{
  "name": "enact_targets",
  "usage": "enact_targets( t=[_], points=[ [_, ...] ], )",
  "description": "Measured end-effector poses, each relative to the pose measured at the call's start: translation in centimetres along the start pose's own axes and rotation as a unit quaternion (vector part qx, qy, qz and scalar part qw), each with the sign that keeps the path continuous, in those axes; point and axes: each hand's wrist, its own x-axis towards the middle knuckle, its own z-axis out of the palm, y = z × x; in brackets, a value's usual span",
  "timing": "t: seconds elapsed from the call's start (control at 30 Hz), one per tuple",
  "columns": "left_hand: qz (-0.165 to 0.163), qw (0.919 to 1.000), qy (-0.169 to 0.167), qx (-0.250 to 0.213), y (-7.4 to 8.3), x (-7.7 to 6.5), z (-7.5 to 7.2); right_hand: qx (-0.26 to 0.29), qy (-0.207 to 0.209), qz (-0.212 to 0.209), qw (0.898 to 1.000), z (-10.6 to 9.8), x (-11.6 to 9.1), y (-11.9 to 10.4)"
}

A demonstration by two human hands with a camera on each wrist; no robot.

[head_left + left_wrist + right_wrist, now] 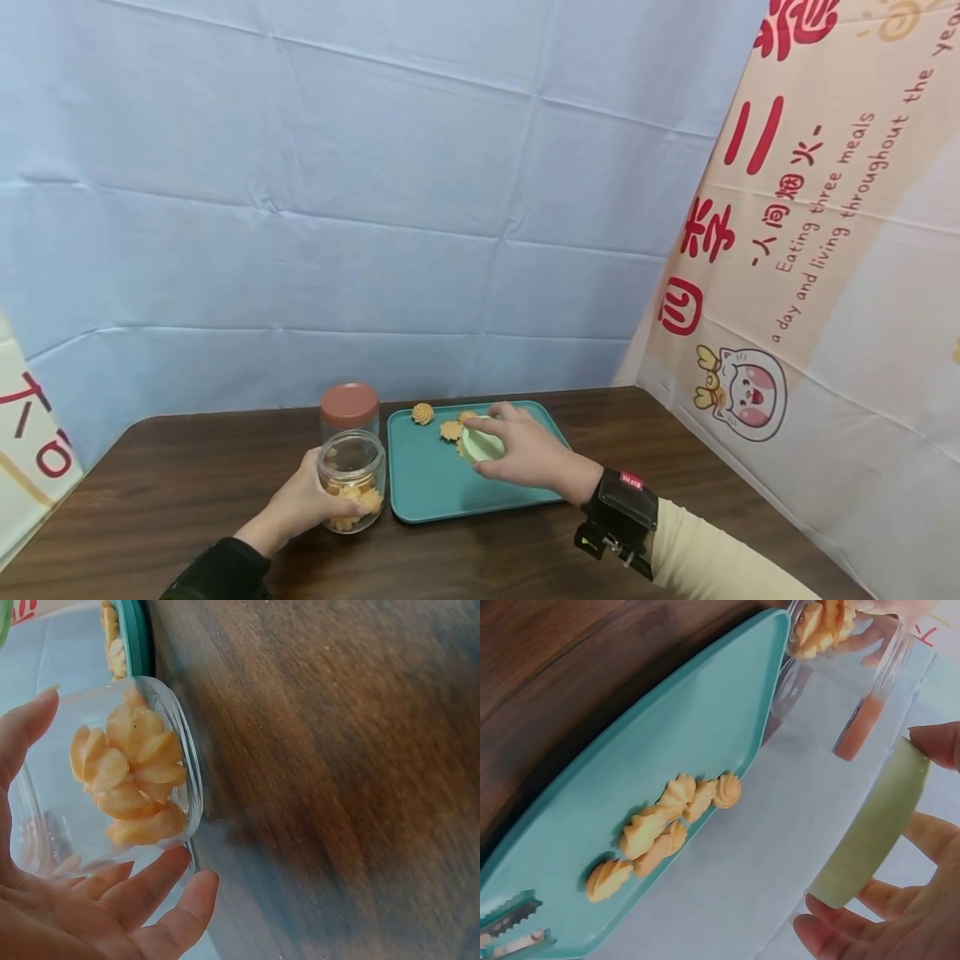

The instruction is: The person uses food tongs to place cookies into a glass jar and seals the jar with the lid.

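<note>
- While your right hand is spread wide across the pale green lid, it grips that lid by the edge, thumb on one side and fingertips on the opposite side.
- You have the lid above the teal tray, apart from its surface; seen from the head, it hides some of the cookies beneath.
- Your left hand is curved partway round the open glass jar, gripping it from its left side.
- You have that jar roughly upright, just left of the tray; you cannot tell whether its base touches the table.
- Inside your jar, a heap of golden cookies covers the bottom, well below the rim.
- On your tray, more ridged cookies lie along the far side, several touching; one is near the far left corner.
- At the tray's end in your right wrist view, you see toothed metal tips, cut off by the frame.
- Behind your open jar stands another jar with a reddish lid.
- Under everything, you have a dark wood-grain table.
- Facing you hangs a creased light-blue cloth; to your right, a printed cloth bears red characters and a cartoon face.
</note>
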Motion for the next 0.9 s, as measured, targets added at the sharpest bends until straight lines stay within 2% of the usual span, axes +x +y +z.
enact_targets(
  t=[0.2, 0.6, 0.9],
  points=[
    [0.007, 0.9999, 0.007, 0.002, 0.1, -0.1, 0.2, -0.008, 0.005, -0.011, 1.0, 0.0, 0.3, -0.5],
    [-0.004, 0.9999, 0.014, 0.002, 0.1, -0.2, 0.3, -0.017, 0.001, -0.026, 1.0, 0.8, 1.1, -1.8],
    [0.014, 0.9997, 0.02, 0.009, 0.3, -0.4, 0.3, -0.011, -0.012, -0.032, 0.999, 1.1, 1.5, -2.6]
  ],
)
